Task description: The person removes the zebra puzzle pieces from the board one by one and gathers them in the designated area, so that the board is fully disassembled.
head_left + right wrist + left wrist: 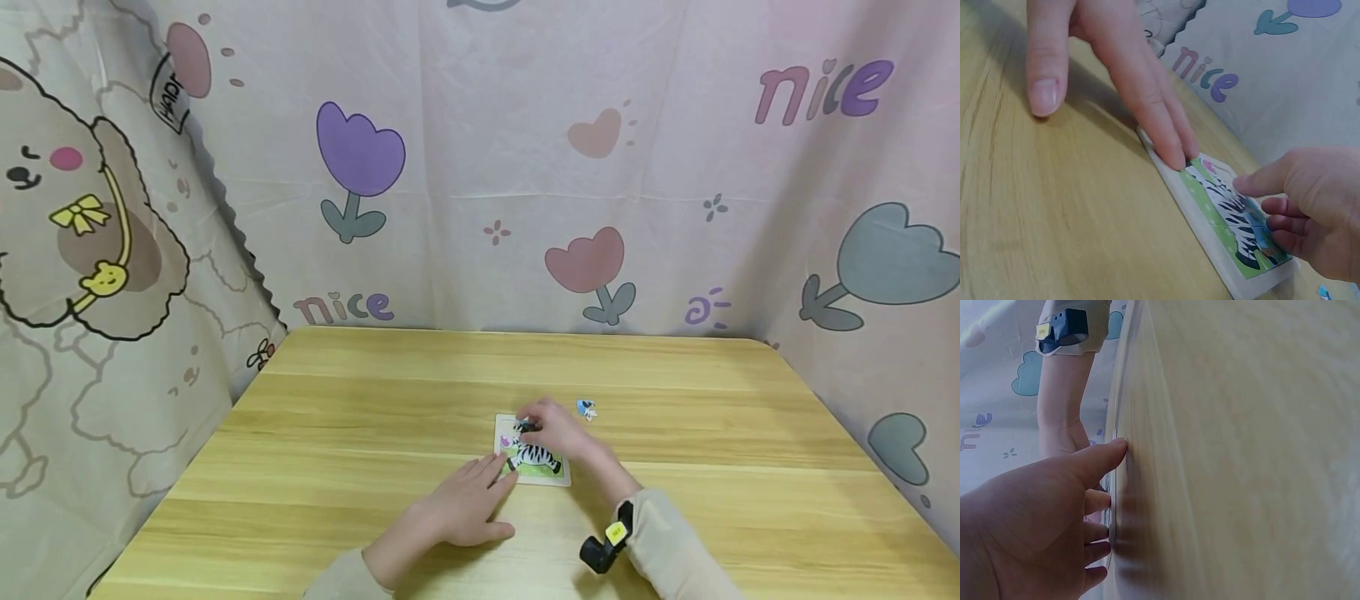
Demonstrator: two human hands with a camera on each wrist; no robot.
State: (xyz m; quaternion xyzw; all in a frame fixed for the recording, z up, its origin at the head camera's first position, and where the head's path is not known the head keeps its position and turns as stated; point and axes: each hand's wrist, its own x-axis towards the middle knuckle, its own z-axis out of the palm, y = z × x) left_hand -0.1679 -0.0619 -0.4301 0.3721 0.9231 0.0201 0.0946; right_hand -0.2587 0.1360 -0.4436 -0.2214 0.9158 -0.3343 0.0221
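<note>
A small zebra jigsaw puzzle [536, 457] in a white-bordered tray [1194, 224] lies on the wooden table. My left hand [468, 504] is spread flat, its fingertips resting on the tray's near left edge and the thumb out on the table. Over the upper part of the picture, my right hand [557, 429] pinches a puzzle piece [528, 427] near the zebra's head. In the right wrist view, that thumb and the curled fingers partly hide the piece. A loose puzzle piece [587, 409], blue and white, lies beyond the right hand.
The wooden table [360, 417] reaches back to a printed curtain [480, 167], and another cloth hangs along the left side. A black wrist camera [603, 546] is strapped to the right wrist, close above the tabletop.
</note>
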